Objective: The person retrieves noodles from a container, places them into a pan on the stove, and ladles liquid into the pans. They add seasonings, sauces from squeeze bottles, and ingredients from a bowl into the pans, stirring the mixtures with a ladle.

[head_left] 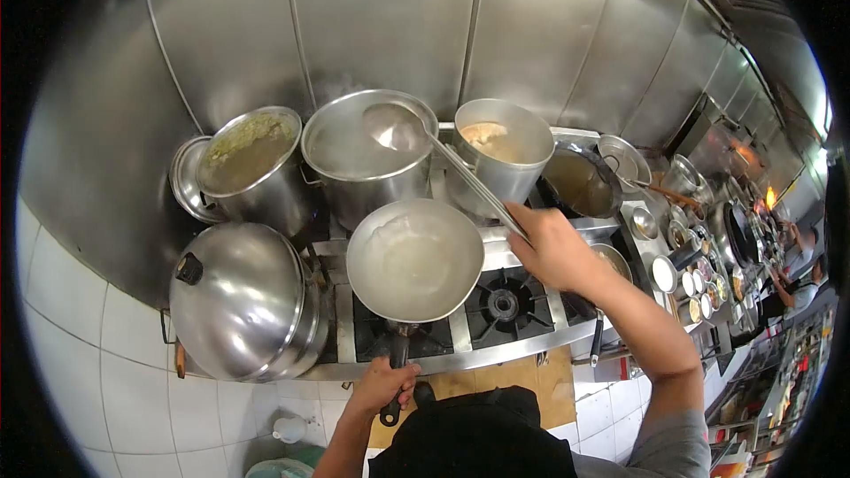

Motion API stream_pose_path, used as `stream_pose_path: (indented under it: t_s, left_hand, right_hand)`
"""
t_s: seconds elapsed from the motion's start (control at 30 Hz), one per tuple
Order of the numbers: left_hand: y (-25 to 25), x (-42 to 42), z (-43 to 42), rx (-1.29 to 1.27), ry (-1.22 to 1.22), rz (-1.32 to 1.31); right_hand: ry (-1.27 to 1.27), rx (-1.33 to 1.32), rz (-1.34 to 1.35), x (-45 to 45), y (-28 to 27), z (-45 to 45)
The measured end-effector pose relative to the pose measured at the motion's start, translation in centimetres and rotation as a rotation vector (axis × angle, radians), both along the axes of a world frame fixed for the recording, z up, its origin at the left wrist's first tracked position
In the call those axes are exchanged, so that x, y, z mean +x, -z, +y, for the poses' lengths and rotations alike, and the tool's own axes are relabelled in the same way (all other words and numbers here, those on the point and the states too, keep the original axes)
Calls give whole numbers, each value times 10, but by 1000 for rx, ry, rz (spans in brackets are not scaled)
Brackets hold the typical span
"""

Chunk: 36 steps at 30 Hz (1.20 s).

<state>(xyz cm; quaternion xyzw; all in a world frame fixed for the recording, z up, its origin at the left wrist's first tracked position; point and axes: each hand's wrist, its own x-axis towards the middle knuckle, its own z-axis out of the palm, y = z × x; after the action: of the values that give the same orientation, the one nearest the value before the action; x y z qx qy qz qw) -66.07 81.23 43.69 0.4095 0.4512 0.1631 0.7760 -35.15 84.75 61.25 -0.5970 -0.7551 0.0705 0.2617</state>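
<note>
My left hand (385, 387) is wrapped round the black handle of a pan (414, 261), which holds a pale, cloudy liquid over the front of the stove. With my right hand (551, 246) I grip the long metal handle of a ladle (396, 127). The ladle's bowl is over the mouth of a large steaming pot (370, 186) behind the pan. To the right of that pot is another tall pot (505, 137) with light brown contents.
A pot (252, 155) with greenish contents and a large domed steamer (243, 301) stand at the left. Right of an unused burner (505, 304) are a dark wok (580, 181) and small bowls (664, 274). Flames and other people (801, 257) show far right.
</note>
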Motion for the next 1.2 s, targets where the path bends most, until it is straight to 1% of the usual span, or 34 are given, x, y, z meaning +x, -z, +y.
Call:
stream_pose_path:
  t_s: [0.13,0.17,0.2,0.33,0.4,0.43,0.47,0.53,0.57,0.63,0.67,0.73,0.77,0.8,0.87,1.0,1.1,1.13,1.2]
  left_hand:
    - [0,1,0,26,-9,-5]
    - [2,1,1,25,0,-7]
    - [1,1,2,21,9,-8]
    - [-3,0,3,43,26,-32]
    - [-1,0,4,43,37,-25]
    - [-2,-1,4,22,35,-45]
    - [-3,-2,4,1,34,-64]
    - [-2,-2,3,3,26,-66]
    - [-2,-3,3,1,16,-71]
    - [2,-4,3,12,16,-41]
    - [4,-5,3,22,12,-15]
    - [6,-6,4,17,26,-17]
    - [6,-5,5,12,26,-25]
    - [5,-5,5,11,39,-21]
    - [1,-3,5,27,17,6]
    - [7,3,7,0,31,11]
    - [10,13,4,41,21,47]
    - [15,16,2,25,41,55]
    - [24,23,-2,20,44,16]
  right_hand:
    - [80,-15,-95,2,34,96]
    - [108,-65,-113,-1,38,112]
    - [136,-119,-129,-3,44,126]
    - [131,-127,-71,-12,61,147]
    - [93,-247,94,-21,49,140]
    - [183,-493,367,-25,42,137]
    - [184,-489,371,-25,39,137]
    - [177,-618,679,-22,35,135]
    - [181,-616,685,-18,38,137]
    - [142,-645,953,-7,45,141]
    - [153,-640,963,-2,43,140]
    - [184,-816,1268,8,37,139]
    - [144,-871,1333,9,28,130]
    - [153,-864,1342,11,21,120]
    - [88,-819,1374,19,13,96]
    - [93,-780,1315,35,-8,35]
    - [78,-803,1362,52,-7,-14]
    - [100,-798,1385,57,-2,-30]
    - [229,-822,1363,60,3,-63]
